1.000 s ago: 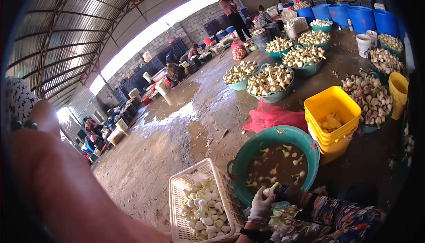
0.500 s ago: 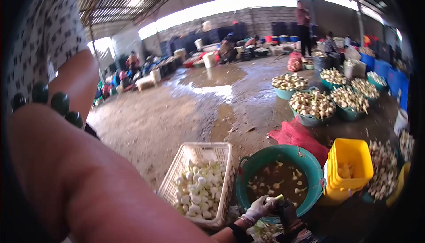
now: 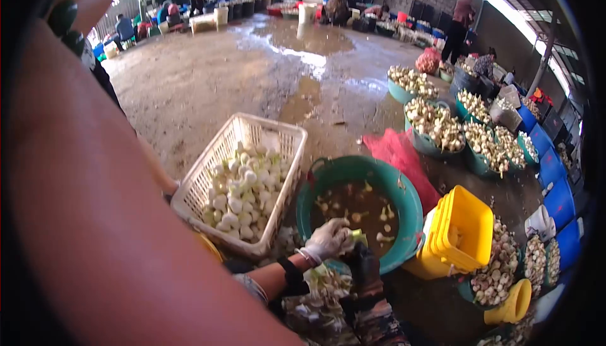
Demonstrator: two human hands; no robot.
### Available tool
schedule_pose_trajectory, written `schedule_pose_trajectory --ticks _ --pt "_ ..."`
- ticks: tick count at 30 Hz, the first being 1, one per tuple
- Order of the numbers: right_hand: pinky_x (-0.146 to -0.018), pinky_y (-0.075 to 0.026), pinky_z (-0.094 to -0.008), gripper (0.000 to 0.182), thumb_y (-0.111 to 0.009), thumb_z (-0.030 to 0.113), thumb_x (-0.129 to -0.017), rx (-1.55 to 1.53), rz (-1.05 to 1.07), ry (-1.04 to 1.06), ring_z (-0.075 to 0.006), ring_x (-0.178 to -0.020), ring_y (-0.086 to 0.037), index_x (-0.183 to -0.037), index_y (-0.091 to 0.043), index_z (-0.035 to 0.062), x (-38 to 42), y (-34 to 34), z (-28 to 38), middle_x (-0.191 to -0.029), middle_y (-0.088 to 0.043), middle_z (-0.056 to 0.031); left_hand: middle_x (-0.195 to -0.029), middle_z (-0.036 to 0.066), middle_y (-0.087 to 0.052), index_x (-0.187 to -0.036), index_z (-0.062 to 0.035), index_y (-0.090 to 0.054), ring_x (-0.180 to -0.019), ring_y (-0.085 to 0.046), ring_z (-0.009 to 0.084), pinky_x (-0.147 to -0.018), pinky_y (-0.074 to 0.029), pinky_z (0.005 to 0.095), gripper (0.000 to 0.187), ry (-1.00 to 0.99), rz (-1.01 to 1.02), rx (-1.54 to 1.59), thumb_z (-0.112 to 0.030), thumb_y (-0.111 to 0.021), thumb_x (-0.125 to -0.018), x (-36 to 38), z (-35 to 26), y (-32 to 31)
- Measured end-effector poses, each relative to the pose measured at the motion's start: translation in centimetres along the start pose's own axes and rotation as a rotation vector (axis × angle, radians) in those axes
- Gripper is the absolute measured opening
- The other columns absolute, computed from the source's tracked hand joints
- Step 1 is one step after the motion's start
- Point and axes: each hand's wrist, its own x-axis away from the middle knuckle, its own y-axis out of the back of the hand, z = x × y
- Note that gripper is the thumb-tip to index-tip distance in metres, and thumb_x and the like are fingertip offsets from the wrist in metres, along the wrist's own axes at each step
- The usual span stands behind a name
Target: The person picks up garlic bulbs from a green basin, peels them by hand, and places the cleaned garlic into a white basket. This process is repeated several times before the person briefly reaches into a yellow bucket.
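Note:
My left hand (image 3: 329, 239), in a pale glove, is closed around a garlic bulb with a pale green stem (image 3: 358, 237); the fingers cover most of it. Close against it is my right hand (image 3: 363, 263) in a dark glove. Its fingers look curled, but what they hold is hidden. Both hands are over the near rim of a green tub (image 3: 413, 204) of brown water with loose garlic (image 3: 384, 237) in it. Garlic peelings (image 3: 325, 289) lie below my hands. To the left, a white plastic crate (image 3: 297, 147) holds peeled garlic bulbs (image 3: 235, 204).
Another person's bare arm (image 3: 120, 207) fills the left foreground. Stacked yellow buckets (image 3: 476, 226) stand right of the tub, beside a red mesh sack (image 3: 394, 150). Farther right are several tubs of garlic (image 3: 435, 122) and blue barrels (image 3: 549, 163). People work around the wet floor (image 3: 240, 87).
The view has tipped down and rotated, so the crate and tub appear higher and farther left. My hands stay together with the garlic. The other person's arm covers more of the lower left.

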Motion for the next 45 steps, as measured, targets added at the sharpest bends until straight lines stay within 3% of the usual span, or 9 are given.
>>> schedule_pose_trajectory --ticks 1,6,17,21,25,28,38,42,45 --pt "-0.072 -0.055 -0.0316 0.022 -0.055 0.015 -0.091 -0.903 -0.116 -0.309 -0.019 -0.083 -0.064 -0.107 -0.061 0.0016 -0.5 -1.3 -0.6 -0.096 -0.064 -0.0087 -0.105 0.012 -0.062 -0.122 -0.0008 -0.05 -0.1 -0.06 0.0202 -0.087 -0.048 0.0312 0.04 -0.002 0.002 0.115 -0.02 -0.06 -0.089 -0.4 1.0 -0.6" --pt "-0.073 -0.054 -0.0288 0.024 -0.051 0.018 -0.094 -1.066 -0.109 -0.384 -0.0171 -0.082 -0.064 -0.109 -0.06 0.0008 -0.7 -1.6 2.3 -0.096 -0.063 -0.0077 -0.105 0.007 -0.058 -0.114 -0.0066 -0.057 -0.093 -0.055 0.0133 -0.082 -0.049 0.0282 0.035 0.116 0.174 0.356 -0.017 -0.069 -0.083 0.5 -0.9 0.6" --pt "-0.067 -0.05 -0.0379 0.021 -0.059 0.018 -0.084 0.015 -0.051 -0.101 -0.0293 -0.076 -0.065 -0.096 -0.063 0.0016 0.2 -3.4 -8.8 -0.081 -0.066 -0.0142 -0.116 0.008 -0.06 -0.113 0.001 -0.059 -0.1 -0.057 0.0148 -0.09 -0.045 0.0307 0.038 0.076 0.311 0.9 -0.029 -0.061 -0.09 -0.4 -0.5 2.2" --pt "-0.101 -0.036 -0.042 0.061 -0.065 0.034 -0.083 0.175 0.306 0.135 -0.0386 -0.12 -0.047 -0.134 -0.044 0.0075 3.0 -6.5 -5.7 -0.128 -0.05 -0.0244 -0.11 0.01 -0.059 -0.118 0.0016 -0.053 -0.099 -0.058 0.0193 -0.087 -0.049 0.0319 0.046 -0.018 0.299 0.986 -0.039 -0.045 -0.097 -0.6 -2.6 3.7" --pt "-0.063 -0.046 -0.0392 0.019 -0.061 0.022 -0.083 0.202 0.078 -0.035 -0.0312 -0.069 -0.06 -0.079 -0.062 0.0038 0.0 -4.0 -3.9 -0.076 -0.063 -0.0154 -0.115 0.013 -0.058 -0.121 -0.0005 -0.05 -0.101 -0.059 0.024 -0.084 -0.053 0.0388 0.046 0.151 0.274 1.103 -0.039 -0.045 -0.096 0.0 -3.0 3.9" --pt "-0.065 -0.047 -0.0356 0.016 -0.065 0.018 -0.082 -0.037 0.095 -0.157 -0.021 -0.07 -0.06 -0.085 -0.063 0.0028 -1.7 -2.3 -3.4 -0.077 -0.064 -0.0119 -0.114 0.015 -0.058 -0.121 -0.0004 -0.049 -0.102 -0.059 0.0255 -0.085 -0.053 0.0418 0.041 0.246 0.243 1.131 -0.034 -0.044 -0.097 -0.5 -2.8 4.1" --pt "-0.073 -0.05 -0.0377 0.026 -0.061 0.028 -0.083 0.169 -0.163 -0.29 -0.0338 -0.082 -0.064 -0.091 -0.064 0.004 -7.6 3.9 -13.6 -0.087 -0.065 -0.0192 -0.091 -0.001 -0.06 -0.11 -0.006 -0.06 -0.073 -0.052 0.0074 -0.064 -0.045 0.0221 0.02 0.084 -0.597 0.329 -0.014 -0.047 -0.098 -4.7 -0.4 13.1" --pt "-0.07 -0.051 -0.0438 0.028 -0.059 0.032 -0.078 0.483 0.106 -0.374 -0.0387 -0.08 -0.063 -0.082 -0.069 0.0064 -9.1 2.2 -18.3 -0.085 -0.065 -0.0215 -0.115 0.023 -0.058 -0.124 0.0002 -0.052 -0.105 -0.057 0.0329 -0.088 -0.045 0.0415 0.044 -0.092 -0.852 -0.884 -0.029 -0.055 -0.091 -5.6 4.9 17.0" --pt "-0.071 -0.051 -0.0447 0.026 -0.064 0.031 -0.073 0.841 0.32 -0.315 -0.0359 -0.081 -0.065 -0.086 -0.071 0.0083 -11.9 -0.6 -21.8 -0.085 -0.067 -0.0177 -0.119 0.019 -0.056 -0.124 0.0005 -0.051 -0.107 -0.055 0.0293 -0.09 -0.044 0.0365 0.045 -0.078 -0.589 -0.664 -0.024 -0.059 -0.087 -5.9 2.3 14.5"
